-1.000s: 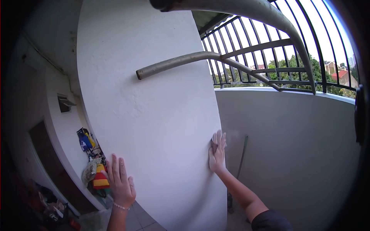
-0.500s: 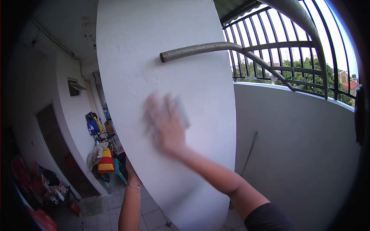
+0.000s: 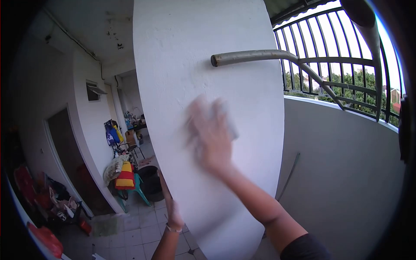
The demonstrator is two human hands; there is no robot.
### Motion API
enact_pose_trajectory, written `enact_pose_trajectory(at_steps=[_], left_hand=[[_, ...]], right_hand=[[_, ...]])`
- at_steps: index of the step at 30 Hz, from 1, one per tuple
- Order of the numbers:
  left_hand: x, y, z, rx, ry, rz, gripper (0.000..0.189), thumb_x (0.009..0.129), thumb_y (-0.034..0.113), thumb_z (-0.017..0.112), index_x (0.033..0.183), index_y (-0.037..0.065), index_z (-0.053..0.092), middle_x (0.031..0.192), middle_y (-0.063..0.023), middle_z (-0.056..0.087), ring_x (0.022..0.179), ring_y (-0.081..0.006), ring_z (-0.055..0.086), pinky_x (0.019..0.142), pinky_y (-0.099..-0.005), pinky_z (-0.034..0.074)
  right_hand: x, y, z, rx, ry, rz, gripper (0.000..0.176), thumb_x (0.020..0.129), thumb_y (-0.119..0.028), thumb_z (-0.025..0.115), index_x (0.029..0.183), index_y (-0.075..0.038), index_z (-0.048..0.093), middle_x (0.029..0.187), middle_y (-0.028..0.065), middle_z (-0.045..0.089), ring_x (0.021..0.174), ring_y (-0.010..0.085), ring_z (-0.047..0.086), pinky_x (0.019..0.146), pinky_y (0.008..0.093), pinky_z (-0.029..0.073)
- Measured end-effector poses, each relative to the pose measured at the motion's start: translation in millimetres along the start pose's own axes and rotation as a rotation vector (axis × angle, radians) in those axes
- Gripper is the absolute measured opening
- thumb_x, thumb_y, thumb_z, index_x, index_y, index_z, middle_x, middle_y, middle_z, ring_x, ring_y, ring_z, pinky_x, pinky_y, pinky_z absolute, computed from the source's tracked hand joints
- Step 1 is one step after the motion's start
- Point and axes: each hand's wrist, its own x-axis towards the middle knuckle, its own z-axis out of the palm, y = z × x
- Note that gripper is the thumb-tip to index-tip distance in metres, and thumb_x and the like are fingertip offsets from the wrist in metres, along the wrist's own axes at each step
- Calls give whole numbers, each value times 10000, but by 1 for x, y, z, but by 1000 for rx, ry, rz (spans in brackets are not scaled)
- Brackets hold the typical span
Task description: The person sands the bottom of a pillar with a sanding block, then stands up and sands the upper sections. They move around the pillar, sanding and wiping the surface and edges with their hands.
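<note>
A tall white panel (image 3: 247,182) stands upright in front of me. My right hand (image 3: 214,141) is on its face, blurred by motion, with a greyish flat object (image 3: 232,129) under the fingers; what this object is, I cannot make out. At the panel's left edge is my left hand (image 3: 172,208), with a beaded bracelet at the wrist. Its palm lies along the edge and its fingers reach up beside it, partly hidden behind the panel. Above my right hand, a bent metal tube (image 3: 251,55) crosses the panel's face.
A black railing (image 3: 333,60) tops a grey wall (image 3: 342,164) on the right, where a thin rod (image 3: 289,175) leans. To the left are a green stool (image 3: 139,188) with a red and yellow cushion (image 3: 125,175), dark tubs (image 3: 151,186) and a doorway (image 3: 76,160).
The view has turned left, so the panel and tube appear farther right. More of my left hand and the dark tubs now show. My right hand remains on the panel, still blurred.
</note>
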Motion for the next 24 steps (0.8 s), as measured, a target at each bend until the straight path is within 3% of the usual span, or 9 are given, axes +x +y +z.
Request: enact_pose_trajectory(at_steps=[2,4,6,8,12,16,18,21,24], left_hand=[[4,37,23,426,-223,228,740,1052,298,350,1553,-37,-79,1639,-243,-16,1520,-321,99,1213,-418,137],[-11,25,-10,671,-237,295,781,984,168,407,1537,-74,-88,1612,-325,-50,1515,-428,23,1213,-476,72],[-16,21,-11,755,-238,309,788,950,93,413,1535,-81,-86,1608,-336,-62,1513,-449,6,1212,-487,56],[-16,18,-5,684,-209,311,800,932,60,423,1538,-75,-82,1606,-340,-63,1513,-450,10,1211,-492,46],[-15,19,-3,662,-197,329,750,957,94,396,1539,-90,-40,1611,-333,-31,1513,-448,27,1213,-482,57],[-13,26,6,534,-152,244,706,1026,238,347,1527,-126,9,1622,-309,12,1521,-404,38,1216,-449,79],[-19,22,18,433,-90,171,812,1048,449,306,1523,-133,-2,1636,-267,27,1526,-353,65,1218,-428,99],[-26,13,18,442,-36,146,886,1031,565,280,1529,-119,16,1642,-239,58,1521,-342,114,1220,-415,122],[-40,13,21,468,15,189,861,1034,561,272,1519,-128,94,1611,-247,165,1501,-339,187,1215,-414,153]], right_hand=[[-48,-3,-6,161,-268,-354,622,966,-330,505,1552,-207,337,1627,47,276,1491,415,205,1197,522,226],[-85,39,3,30,-240,-442,622,958,-298,507,1550,-202,345,1624,47,284,1488,418,217,1183,539,250],[-88,94,-13,-104,-202,-87,603,981,-278,476,1560,-204,325,1637,41,252,1508,391,163,1201,526,208],[-46,102,-22,-18,77,202,598,990,-269,461,1564,-190,313,1653,40,198,1520,387,97,1220,501,156],[40,47,-5,104,238,341,673,977,-297,499,1586,-191,232,1663,24,156,1520,401,57,1232,513,91],[5,-23,-6,126,-137,-188,682,936,-322,551,1566,-234,303,1643,35,234,1499,424,161,1208,537,195],[-54,5,-5,20,-312,-375,657,939,-327,548,1553,-233,333,1633,60,258,1493,427,188,1197,542,222],[-100,89,-10,-16,-122,-82,605,1005,-353,436,1570,-195,291,1634,58,255,1498,406,189,1207,535,186],[-32,98,-13,14,129,256,583,1042,-382,343,1578,-168,261,1653,54,191,1524,377,84,1220,539,90]])
